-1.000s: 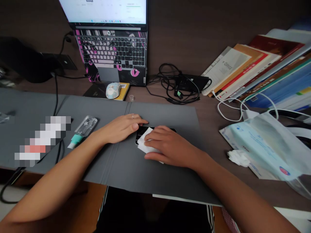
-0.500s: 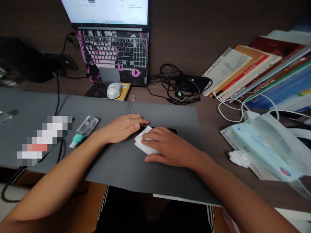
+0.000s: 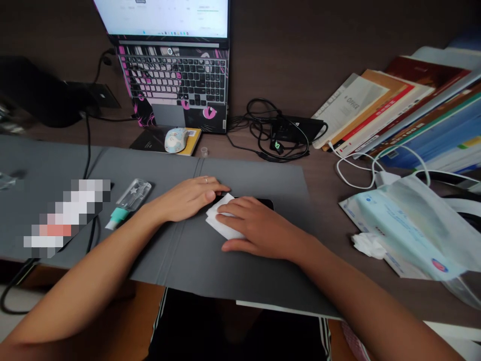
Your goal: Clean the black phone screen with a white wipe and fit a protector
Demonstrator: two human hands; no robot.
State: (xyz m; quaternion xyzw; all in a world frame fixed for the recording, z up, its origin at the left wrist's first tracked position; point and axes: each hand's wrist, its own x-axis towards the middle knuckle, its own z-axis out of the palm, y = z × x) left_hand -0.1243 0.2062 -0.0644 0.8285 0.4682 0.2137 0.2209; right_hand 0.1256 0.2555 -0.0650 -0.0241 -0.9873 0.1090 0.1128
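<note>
A dark, flat phone-like device lies on the grey desk mat, mostly covered by my hands and a tissue. At its left end is my left hand, thumb and forefinger closed about the edge; the exact contact is partly hidden. My right hand presses a folded white tissue onto the device, fingers over the tissue and thumb toward me. Left of my left forearm, a clear spray bottle with a mint-green collar lies on its side.
A laptop stands at the back, a mouse on a booklet before it. Black cables coil beside leaning books. On the right lie a wipes pack and a crumpled tissue. The grey mat spans the desk front.
My right hand and the tissue have shifted very slightly left. My left hand keeps its place at the device's left end.
</note>
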